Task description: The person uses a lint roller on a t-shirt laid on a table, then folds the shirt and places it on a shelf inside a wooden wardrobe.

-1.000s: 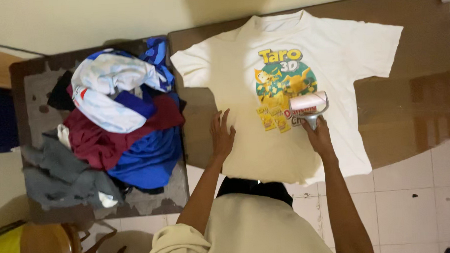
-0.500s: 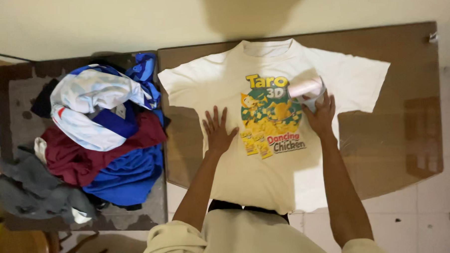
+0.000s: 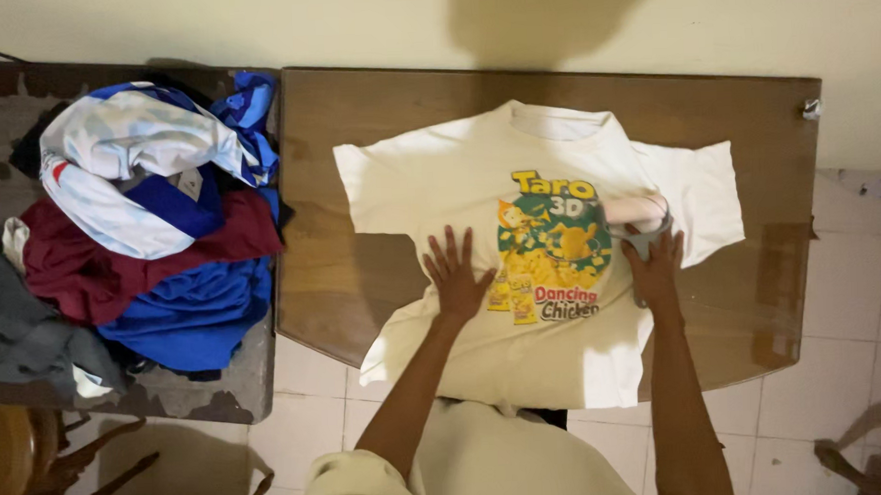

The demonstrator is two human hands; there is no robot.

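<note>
On wooden table (image 3: 363, 270): cream printed T-shirt (image 3: 458, 188) spread flat; left hand (image 3: 456, 276) released, right hand (image 3: 653, 266) grip clenching iron (image 3: 638, 216).

Both arms reached forward from the bottom of the view, bare from the elbows down, roughly parallel and well apart. The left hand (image 3: 455, 276) lay palm down, flat, its fingers spread and pointing away from the body, thumb angled out to the side. The right hand (image 3: 653, 266) was extended a little farther, wrist straight, palm down, its fingers curled forward in a grip; the fingertips were partly hidden, so how tightly they closed could not be told for sure. The 2 forearms were nearly straight, with pale sleeves bunched at the elbows.
</note>
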